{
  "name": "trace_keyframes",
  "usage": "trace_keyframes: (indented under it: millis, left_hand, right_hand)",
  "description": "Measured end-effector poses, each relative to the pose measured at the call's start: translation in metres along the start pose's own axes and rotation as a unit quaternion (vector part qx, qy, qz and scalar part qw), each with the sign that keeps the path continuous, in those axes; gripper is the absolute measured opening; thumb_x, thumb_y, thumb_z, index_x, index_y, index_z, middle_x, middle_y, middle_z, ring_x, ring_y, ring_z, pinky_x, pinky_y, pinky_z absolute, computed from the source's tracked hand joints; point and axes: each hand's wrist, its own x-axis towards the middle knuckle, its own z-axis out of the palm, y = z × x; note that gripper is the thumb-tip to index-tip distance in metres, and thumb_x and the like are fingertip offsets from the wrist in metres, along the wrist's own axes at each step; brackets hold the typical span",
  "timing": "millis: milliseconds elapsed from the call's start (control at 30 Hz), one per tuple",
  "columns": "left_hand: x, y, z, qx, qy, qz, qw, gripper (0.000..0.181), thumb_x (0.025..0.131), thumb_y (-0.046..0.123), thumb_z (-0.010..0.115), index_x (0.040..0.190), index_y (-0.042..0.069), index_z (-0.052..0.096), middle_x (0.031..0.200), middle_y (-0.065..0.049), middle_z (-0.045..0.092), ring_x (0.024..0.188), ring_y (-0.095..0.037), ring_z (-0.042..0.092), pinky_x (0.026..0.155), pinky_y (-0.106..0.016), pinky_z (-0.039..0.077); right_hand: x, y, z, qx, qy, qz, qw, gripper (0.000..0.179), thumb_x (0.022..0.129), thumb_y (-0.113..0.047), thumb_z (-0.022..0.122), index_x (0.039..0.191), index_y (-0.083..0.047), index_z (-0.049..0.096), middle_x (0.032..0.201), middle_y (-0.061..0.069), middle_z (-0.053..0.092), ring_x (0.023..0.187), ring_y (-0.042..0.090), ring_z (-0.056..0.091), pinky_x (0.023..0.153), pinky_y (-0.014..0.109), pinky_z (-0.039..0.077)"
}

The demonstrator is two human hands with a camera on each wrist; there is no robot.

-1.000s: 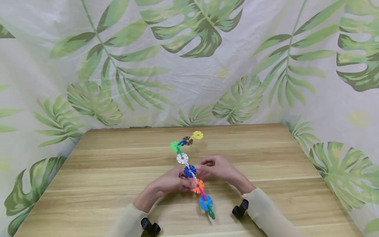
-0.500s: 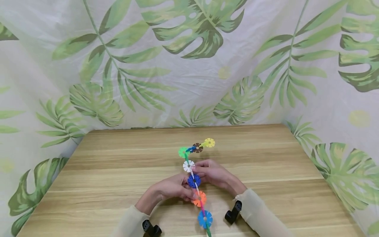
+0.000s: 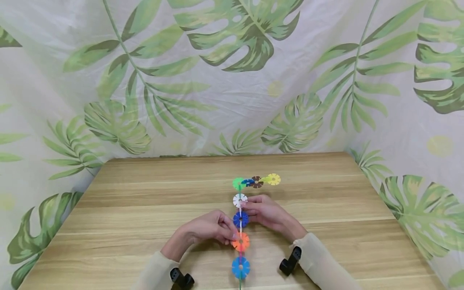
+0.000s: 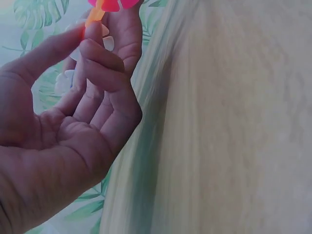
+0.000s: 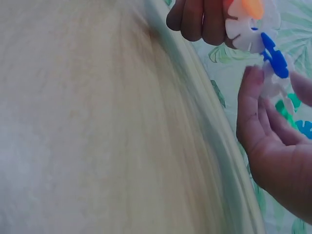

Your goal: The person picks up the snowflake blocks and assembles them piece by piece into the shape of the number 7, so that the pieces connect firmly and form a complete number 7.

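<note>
A chain of slotted plastic snowflake discs runs up the middle of the head view, held above the table. My left hand (image 3: pixel 214 229) pinches the orange disc (image 3: pixel 241 242) between thumb and forefinger, with a light blue disc (image 3: pixel 241 267) below it. At the white disc (image 3: pixel 240 200), my right hand (image 3: pixel 270 213) pinches with thumb and fingers. Between the hands sits a dark blue disc (image 3: pixel 241 219). Past the white one, the chain bends right through a green disc (image 3: pixel 238 183) and a brown disc (image 3: pixel 257 182) to a yellow disc (image 3: pixel 273 179).
The wood-grain table (image 3: pixel 127 209) spreads beneath both hands. A leaf-patterned cloth (image 3: pixel 232 80) hangs behind it and along both sides. Black wrist cameras (image 3: pixel 290 261) are strapped at the cuffs of the light sleeves.
The right hand has gone from beside the dark blue disc to the white disc. The chain has turned from slanting to nearly straight, its yellow end swinging right. The left hand keeps the orange disc.
</note>
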Motion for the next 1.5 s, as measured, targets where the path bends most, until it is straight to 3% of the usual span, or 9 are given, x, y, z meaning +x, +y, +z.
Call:
trace_keyframes:
  millis: [267, 500, 600, 700, 900, 1067, 1200, 1367, 1500]
  left_hand:
    - [-0.005, 0.002, -0.01, 0.012, 0.048, -0.007, 0.9987, 0.019, 0.092, 0.009, 0.075, 0.106, -0.004, 0.077, 0.093, -0.004, 0.08, 0.079, -0.012, 0.07, 0.073, -0.025, 0.06]
    - [-0.018, 0.02, -0.028, 0.0, 0.136, 0.023, 0.9904, 0.043, 0.098, 0.021, 0.074, 0.13, -0.007, 0.065, 0.121, -0.019, 0.076, 0.112, -0.028, 0.074, 0.105, -0.04, 0.059]
    - [-0.023, 0.033, -0.035, 0.0, 0.181, 0.041, 0.9827, 0.051, 0.1, 0.027, 0.072, 0.137, -0.007, 0.06, 0.121, -0.013, 0.076, 0.114, -0.028, 0.07, 0.108, -0.044, 0.056]
    - [-0.025, 0.047, -0.041, -0.003, 0.23, 0.063, 0.9712, 0.055, 0.102, 0.032, 0.07, 0.14, -0.006, 0.058, 0.119, -0.007, 0.075, 0.108, -0.021, 0.069, 0.104, -0.038, 0.058]
    - [-0.025, 0.071, -0.047, 0.0, 0.308, 0.095, 0.9466, 0.054, 0.102, 0.042, 0.069, 0.135, 0.0, 0.064, 0.119, -0.009, 0.072, 0.102, -0.02, 0.068, 0.087, -0.024, 0.06]
    - [-0.02, 0.082, -0.045, 0.017, 0.324, 0.099, 0.9409, 0.052, 0.099, 0.042, 0.073, 0.133, 0.003, 0.067, 0.117, -0.012, 0.07, 0.094, -0.018, 0.069, 0.083, -0.025, 0.062]
    - [-0.013, 0.081, -0.045, 0.02, 0.333, 0.095, 0.938, 0.041, 0.101, 0.029, 0.072, 0.129, -0.002, 0.068, 0.107, -0.013, 0.073, 0.082, -0.014, 0.073, 0.077, -0.025, 0.064]
    - [-0.008, 0.071, -0.05, -0.025, 0.343, 0.094, 0.9342, 0.032, 0.103, 0.008, 0.065, 0.126, -0.015, 0.063, 0.099, -0.014, 0.074, 0.076, -0.01, 0.075, 0.074, -0.023, 0.064]
    - [-0.006, 0.062, -0.056, -0.063, 0.355, 0.08, 0.9295, 0.037, 0.103, 0.004, 0.062, 0.132, -0.017, 0.057, 0.102, -0.014, 0.074, 0.077, -0.01, 0.075, 0.077, -0.022, 0.064]
  right_hand:
    - [-0.005, -0.002, 0.001, -0.006, 0.061, 0.003, 0.9981, 0.037, 0.096, -0.007, 0.073, 0.128, 0.008, 0.063, 0.095, -0.001, 0.076, 0.083, 0.011, 0.072, 0.082, 0.028, 0.063]
    - [-0.009, -0.007, 0.006, -0.023, 0.082, 0.0, 0.9964, 0.053, 0.092, -0.005, 0.076, 0.136, 0.014, 0.054, 0.094, -0.001, 0.073, 0.077, 0.008, 0.067, 0.069, 0.02, 0.058]
    - [-0.009, -0.008, 0.009, -0.044, 0.089, 0.002, 0.995, 0.039, 0.09, -0.006, 0.078, 0.122, 0.01, 0.062, 0.088, -0.001, 0.074, 0.071, 0.007, 0.065, 0.065, 0.02, 0.057]
    - [-0.01, -0.008, 0.011, -0.058, 0.099, 0.012, 0.9934, 0.026, 0.089, -0.007, 0.08, 0.109, 0.002, 0.066, 0.083, 0.0, 0.075, 0.067, 0.008, 0.063, 0.063, 0.021, 0.056]
    - [-0.01, -0.007, 0.014, -0.079, 0.116, 0.035, 0.9895, 0.027, 0.089, -0.009, 0.081, 0.107, 0.0, 0.062, 0.079, 0.001, 0.073, 0.065, 0.009, 0.064, 0.061, 0.021, 0.056]
    - [-0.011, -0.007, 0.015, -0.089, 0.11, 0.045, 0.989, 0.024, 0.09, -0.008, 0.08, 0.096, -0.006, 0.057, 0.073, 0.0, 0.07, 0.059, 0.008, 0.061, 0.057, 0.02, 0.054]
    - [-0.012, -0.007, 0.014, -0.124, 0.099, 0.046, 0.9863, 0.027, 0.09, -0.012, 0.081, 0.093, -0.008, 0.055, 0.068, -0.003, 0.065, 0.058, 0.008, 0.057, 0.055, 0.02, 0.05]
    - [-0.015, -0.008, 0.01, -0.174, 0.099, 0.045, 0.9787, 0.031, 0.093, -0.032, 0.081, 0.097, -0.009, 0.061, 0.066, -0.005, 0.055, 0.061, 0.01, 0.047, 0.056, 0.022, 0.04]
    - [-0.017, -0.011, 0.005, -0.17, 0.089, 0.043, 0.9805, 0.045, 0.097, -0.047, 0.074, 0.11, -0.006, 0.063, 0.074, -0.005, 0.054, 0.066, 0.011, 0.047, 0.061, 0.023, 0.042]
